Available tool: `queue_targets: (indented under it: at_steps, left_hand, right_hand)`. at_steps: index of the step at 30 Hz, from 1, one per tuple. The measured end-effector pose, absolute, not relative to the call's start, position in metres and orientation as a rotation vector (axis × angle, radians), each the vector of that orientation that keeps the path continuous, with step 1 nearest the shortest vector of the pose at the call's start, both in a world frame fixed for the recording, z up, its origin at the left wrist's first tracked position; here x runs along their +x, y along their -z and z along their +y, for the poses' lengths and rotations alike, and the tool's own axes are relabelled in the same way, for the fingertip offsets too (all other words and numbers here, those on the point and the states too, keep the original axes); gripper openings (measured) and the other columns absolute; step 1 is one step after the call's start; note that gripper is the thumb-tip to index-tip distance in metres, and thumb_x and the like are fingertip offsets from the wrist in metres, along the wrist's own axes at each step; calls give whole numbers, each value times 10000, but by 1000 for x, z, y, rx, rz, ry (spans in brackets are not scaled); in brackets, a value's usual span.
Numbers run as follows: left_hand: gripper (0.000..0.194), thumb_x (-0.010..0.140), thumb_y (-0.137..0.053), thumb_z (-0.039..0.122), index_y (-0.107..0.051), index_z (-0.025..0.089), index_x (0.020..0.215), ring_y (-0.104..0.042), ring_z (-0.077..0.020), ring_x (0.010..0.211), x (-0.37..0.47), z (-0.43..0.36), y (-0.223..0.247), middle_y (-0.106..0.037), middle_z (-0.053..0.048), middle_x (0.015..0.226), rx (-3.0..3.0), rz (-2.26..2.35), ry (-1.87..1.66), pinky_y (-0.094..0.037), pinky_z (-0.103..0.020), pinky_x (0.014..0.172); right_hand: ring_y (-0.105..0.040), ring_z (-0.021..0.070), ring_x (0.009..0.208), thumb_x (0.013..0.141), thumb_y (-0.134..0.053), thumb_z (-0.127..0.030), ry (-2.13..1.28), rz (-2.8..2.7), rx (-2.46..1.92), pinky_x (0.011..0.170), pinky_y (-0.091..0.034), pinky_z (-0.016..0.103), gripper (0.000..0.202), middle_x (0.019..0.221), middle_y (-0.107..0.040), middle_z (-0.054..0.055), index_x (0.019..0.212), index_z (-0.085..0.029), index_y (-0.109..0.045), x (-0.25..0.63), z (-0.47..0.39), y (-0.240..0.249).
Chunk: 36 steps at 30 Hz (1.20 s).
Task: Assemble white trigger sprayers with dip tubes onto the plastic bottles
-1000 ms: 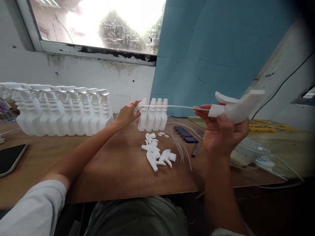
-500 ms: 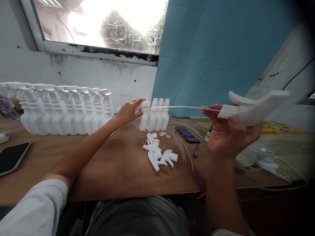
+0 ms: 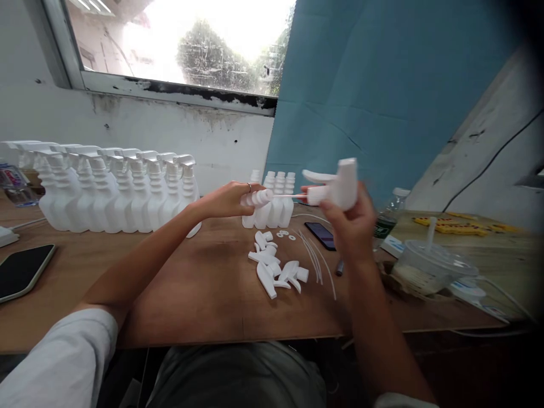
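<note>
The spray bottle [image 3: 260,198] is only partly put together: it is tipped on its side above the bench [image 3: 199,294], mouth to the right, and a thin tube [image 3: 289,196] spans the gap between that mouth and the spray head [image 3: 346,184], apparently partly inside; the head stands apart from the neck, not yet seated. The left hand [image 3: 229,198] is closed round the bottle behind its mouth, some fingers out of sight. The right hand [image 3: 356,221], slightly blurred, wraps the spray head; fingertips show by its collar, but whether they also pinch the tube I cannot tell. On the near part of the bench lies a cluster of loose spray heads [image 3: 293,271], with loose tubes [image 3: 313,260] to its right and small white rings [image 3: 292,238] just beyond. Farther back stand four bare-necked bottles [image 3: 275,211], upright and without heads, while to the far left a longer row of headed bottles [image 3: 121,198] looks complete, so the larger share in sight seems done.
</note>
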<state>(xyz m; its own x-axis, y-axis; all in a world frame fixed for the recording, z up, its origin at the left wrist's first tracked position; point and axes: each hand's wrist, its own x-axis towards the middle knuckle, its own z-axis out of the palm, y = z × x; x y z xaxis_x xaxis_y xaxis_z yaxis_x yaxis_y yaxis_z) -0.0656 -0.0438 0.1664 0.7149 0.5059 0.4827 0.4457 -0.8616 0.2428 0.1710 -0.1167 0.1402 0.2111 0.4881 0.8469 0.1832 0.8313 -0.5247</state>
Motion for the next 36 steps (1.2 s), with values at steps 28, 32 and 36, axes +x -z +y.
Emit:
queue_targets:
  at_steps: [28, 32, 36]
  left_hand:
    - [180, 709, -759, 209, -651, 133, 831, -671, -186, 768, -112, -63, -202, -654, -45, 743, 2300, 725, -1349, -574, -305, 670]
    - [178, 686, -752, 137, -636, 143, 821, -675, -210, 812, -111, -60, -201, -625, -32, 702, 2263, 743, -1381, -577, -330, 685]
    - [148, 692, -749, 134, -628, 141, 778, -670, -196, 770, -112, -58, -201, -609, -26, 668, 2275, 734, -1342, -572, -332, 691]
  right_hand:
    - [-628, 153, 596, 732, -722, -492, -1230, -1522, -339, 565, -552, 316, 408, 737, -645, -14, 972, -227, -526, 67, -48, -122]
    - [-632, 163, 590, 714, -719, -510, -1260, -1479, -313, 530, -543, 308, 444, 711, -633, -14, 984, -219, -519, 64, -51, -119]
    - [-629, 143, 575, 702, -764, -445, -1172, -1468, -353, 552, -540, 293, 452, 710, -631, -37, 1005, -236, -502, 63, -55, -120]
